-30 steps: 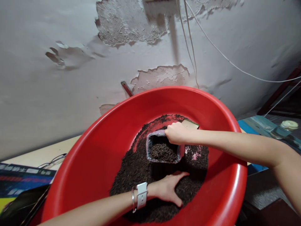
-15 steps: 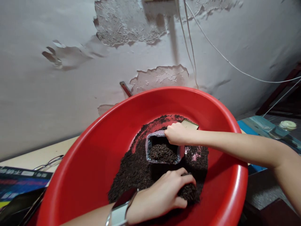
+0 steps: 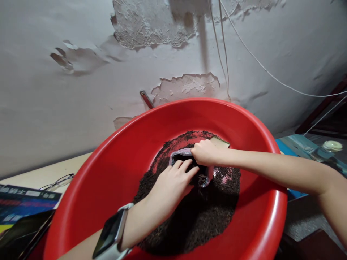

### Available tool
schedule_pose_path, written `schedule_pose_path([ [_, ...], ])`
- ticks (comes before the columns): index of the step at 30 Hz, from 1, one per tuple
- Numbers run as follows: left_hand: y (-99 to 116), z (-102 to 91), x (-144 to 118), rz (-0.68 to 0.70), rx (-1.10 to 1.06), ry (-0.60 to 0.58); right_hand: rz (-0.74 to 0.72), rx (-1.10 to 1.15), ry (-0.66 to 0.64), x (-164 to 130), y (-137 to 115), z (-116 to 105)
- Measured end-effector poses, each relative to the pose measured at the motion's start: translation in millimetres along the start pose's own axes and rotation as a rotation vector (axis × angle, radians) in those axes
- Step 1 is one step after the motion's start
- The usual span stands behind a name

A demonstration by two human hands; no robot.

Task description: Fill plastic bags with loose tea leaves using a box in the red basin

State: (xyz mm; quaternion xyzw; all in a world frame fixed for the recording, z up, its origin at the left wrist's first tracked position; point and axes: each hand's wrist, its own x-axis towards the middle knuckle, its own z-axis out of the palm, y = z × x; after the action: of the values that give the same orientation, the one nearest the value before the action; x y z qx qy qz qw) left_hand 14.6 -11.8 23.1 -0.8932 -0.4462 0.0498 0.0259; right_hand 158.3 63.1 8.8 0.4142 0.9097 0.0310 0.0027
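Note:
A big red plastic basin [image 3: 114, 166] holds a spread of dark loose tea leaves [image 3: 211, 216]. In its middle stands a small open pouch [image 3: 177, 156] partly filled with the leaves. My right hand [image 3: 206, 151] grips the pouch's far right rim and holds it open. My left hand [image 3: 173, 180], with a smartwatch on the wrist, hovers over the pouch mouth, fingers cupped and pointing down into it, covering most of the opening. Whether leaves are in that hand is hidden.
A peeling white wall with hanging cables rises right behind the basin. Glasses [image 3: 58, 182] and a dark printed box [image 3: 24, 206] lie at the left on a pale table. A clear jar with a pale lid [image 3: 329, 147] sits at the far right.
My left hand scooped up leaves from the near side of the basin, then lifted and moved forward over the pouch mouth. The right hand stayed on the pouch rim.

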Motion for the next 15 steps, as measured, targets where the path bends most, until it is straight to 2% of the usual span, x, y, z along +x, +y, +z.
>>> schedule_pose_path([
  [3,16.4,6.1,-3.6,0.095,-0.025,-0.009,0.001,-0.009,0.0,-0.2,-0.1,0.0],
  [6,34.4,19.1,-10.5,0.335,-0.093,-0.041,0.019,-0.009,-0.013,-0.7,-0.6,-0.9],
  [9,44.7,35.0,-13.6,0.502,-0.215,-0.171,0.023,-0.003,-0.015,-1.0,-1.1,-1.5],
  [11,45.6,45.5,-11.5,0.482,-0.271,-0.344,0.016,-0.003,-0.012,-0.9,-1.2,-1.3],
  [12,44.6,50.8,-9.4,0.423,-0.267,-0.449,0.012,-0.005,-0.013,-0.8,-1.1,-1.1],
  [15,38.5,65.5,-2.8,0.125,-0.208,-0.733,0.005,-0.013,-0.019,-0.8,-0.7,-0.5],
])
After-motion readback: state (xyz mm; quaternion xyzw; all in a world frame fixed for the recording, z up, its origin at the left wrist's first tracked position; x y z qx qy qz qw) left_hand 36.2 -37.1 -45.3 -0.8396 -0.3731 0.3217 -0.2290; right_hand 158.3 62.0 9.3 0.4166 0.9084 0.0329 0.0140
